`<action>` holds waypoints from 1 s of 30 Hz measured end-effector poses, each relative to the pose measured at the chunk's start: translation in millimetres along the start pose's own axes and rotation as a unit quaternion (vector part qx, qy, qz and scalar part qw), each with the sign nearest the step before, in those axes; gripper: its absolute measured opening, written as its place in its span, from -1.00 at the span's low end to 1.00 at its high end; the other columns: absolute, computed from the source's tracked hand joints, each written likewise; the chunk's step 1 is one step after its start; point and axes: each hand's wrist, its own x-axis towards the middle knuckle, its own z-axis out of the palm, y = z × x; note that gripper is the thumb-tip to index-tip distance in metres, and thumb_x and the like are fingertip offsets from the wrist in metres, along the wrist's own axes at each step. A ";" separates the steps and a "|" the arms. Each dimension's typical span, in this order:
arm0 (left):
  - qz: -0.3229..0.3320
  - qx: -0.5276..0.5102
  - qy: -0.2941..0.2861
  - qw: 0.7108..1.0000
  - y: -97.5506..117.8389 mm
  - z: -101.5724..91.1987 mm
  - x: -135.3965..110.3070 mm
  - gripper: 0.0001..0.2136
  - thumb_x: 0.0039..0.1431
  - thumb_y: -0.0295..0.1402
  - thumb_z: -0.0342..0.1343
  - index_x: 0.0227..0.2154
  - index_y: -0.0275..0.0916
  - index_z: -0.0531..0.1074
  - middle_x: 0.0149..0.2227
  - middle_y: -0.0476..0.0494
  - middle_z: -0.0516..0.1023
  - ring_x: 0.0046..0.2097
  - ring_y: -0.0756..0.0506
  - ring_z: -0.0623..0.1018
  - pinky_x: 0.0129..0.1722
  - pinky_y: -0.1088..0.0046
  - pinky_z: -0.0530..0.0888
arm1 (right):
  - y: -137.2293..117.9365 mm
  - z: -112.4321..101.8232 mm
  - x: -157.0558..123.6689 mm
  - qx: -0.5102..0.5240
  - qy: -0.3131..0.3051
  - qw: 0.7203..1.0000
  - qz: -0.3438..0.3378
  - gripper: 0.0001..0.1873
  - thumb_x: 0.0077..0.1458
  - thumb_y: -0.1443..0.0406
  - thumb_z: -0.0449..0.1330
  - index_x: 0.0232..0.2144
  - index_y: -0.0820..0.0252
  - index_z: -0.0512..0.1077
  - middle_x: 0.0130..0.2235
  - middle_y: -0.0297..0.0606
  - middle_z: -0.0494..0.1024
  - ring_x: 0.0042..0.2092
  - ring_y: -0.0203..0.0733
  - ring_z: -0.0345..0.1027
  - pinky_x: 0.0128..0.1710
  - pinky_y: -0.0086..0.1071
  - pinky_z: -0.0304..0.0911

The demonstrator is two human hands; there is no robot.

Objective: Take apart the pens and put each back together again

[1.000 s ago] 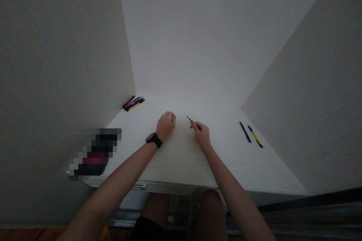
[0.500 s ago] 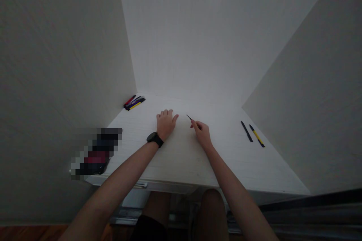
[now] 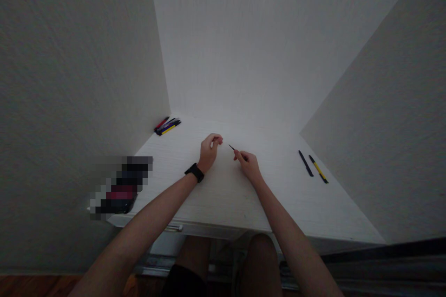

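Slim dark rod (image 3: 232, 147), prob. a pen or pen part (too small to tell), near the ctr of the white desk (image 3: 223, 204). R hand (image 3: 247, 162): thumb and fingers closed in a pinch on the rod, w/ only its fwd end exposed, pointing up and L into the gap betw. the 2 hands. L hand (image 3: 208, 151): fingers curled, thumb side toward the rod; cannot tell whether anything small is pinched there.

Risk 1 (judged): rod twists or slips, cause being a thin shaft under a fingertip hold; if dropped, it may roll on the desk. Risk 2: tip pokes the L hand, clearance being small. Risk 3: any tiny item in the L fingers, if present, gets lost, esp. in dim light.

Periphery: black pen (image 3: 305, 163) and yellow-and-black pen (image 3: 318, 169) lie side by side, apart, at R; a wide swing of the R arm could knock them. Pen bundle (image 3: 168, 126) lies in the back L corner, loosely piled; pulling 1 pen could scatter the others.
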 end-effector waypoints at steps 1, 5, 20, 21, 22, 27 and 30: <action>0.003 0.008 0.035 0.999 -1.8 -2.5 1.9 -0.81 0.28 -0.33 -0.01 -0.41 -0.18 0.43 -0.41 -0.08 0.45 -0.29 -0.09 0.44 -0.20 0.38 0.36 | 0.8 -0.1 0.1 0.002 0.007 1.000 0.003 -0.34 0.15 -0.21 0.00 -0.61 0.17 0.42 -0.64 -0.38 0.19 -0.54 -0.30 0.04 -0.50 -0.36 -0.07; -0.003 0.082 0.068 0.994 -11.6 -6.6 5.0 -0.78 0.31 -0.35 -0.09 -0.34 -0.18 0.45 -0.35 -0.12 0.45 -0.26 -0.12 0.43 -0.16 0.34 0.34 | 3.1 0.3 0.4 0.013 0.020 1.000 0.009 -0.36 0.15 -0.20 0.01 -0.62 0.17 0.41 -0.63 -0.39 0.18 -0.54 -0.29 0.03 -0.49 -0.36 -0.08; 0.039 0.360 -0.185 0.914 -18.3 12.8 -16.6 -0.89 0.21 -0.38 0.04 -0.29 -0.25 0.45 -0.36 -0.34 0.53 -0.15 -0.30 0.46 0.05 0.04 0.13 | 0.4 0.3 0.3 0.015 0.022 1.000 0.006 -0.37 0.15 -0.19 0.02 -0.60 0.17 0.42 -0.63 -0.39 0.17 -0.53 -0.29 0.04 -0.48 -0.36 -0.05; 0.041 0.358 -0.175 0.916 -16.3 12.8 -15.8 -0.88 0.24 -0.36 0.04 -0.29 -0.25 0.46 -0.35 -0.33 0.54 -0.16 -0.29 0.47 0.05 0.05 0.14 | 0.8 0.4 0.4 0.016 0.023 1.000 0.007 -0.37 0.15 -0.19 0.02 -0.60 0.18 0.41 -0.63 -0.40 0.17 -0.53 -0.29 0.04 -0.48 -0.36 -0.05; 0.041 0.352 -0.164 0.920 -13.8 12.8 -14.5 -0.85 0.27 -0.32 0.02 -0.27 -0.25 0.47 -0.33 -0.31 0.55 -0.16 -0.27 0.47 0.05 0.07 0.15 | 1.3 0.6 0.6 0.018 0.025 1.000 0.007 -0.38 0.16 -0.18 0.02 -0.60 0.18 0.40 -0.62 -0.40 0.16 -0.53 -0.29 0.04 -0.48 -0.37 -0.05; 0.027 0.179 -0.188 0.965 -4.0 9.3 -5.7 -0.70 0.35 -0.16 -0.02 -0.13 -0.20 0.53 -0.30 -0.14 0.58 -0.25 -0.11 0.50 -0.09 0.28 0.30 | 3.1 3.3 1.0 0.034 0.006 0.999 -0.006 -0.41 0.19 -0.16 -0.03 -0.62 0.15 0.23 -0.58 -0.40 0.15 -0.49 -0.30 0.03 -0.47 -0.38 -0.06; 0.010 0.037 -0.229 0.973 -4.5 4.7 -2.0 -0.66 0.31 -0.11 0.02 -0.22 -0.24 0.60 -0.36 -0.12 0.58 -0.31 -0.06 0.48 -0.27 0.40 0.33 | 4.2 5.6 1.0 0.020 -0.031 0.999 -0.020 -0.44 0.20 -0.14 -0.03 -0.58 0.16 0.24 -0.56 -0.40 0.13 -0.48 -0.31 0.02 -0.46 -0.38 -0.08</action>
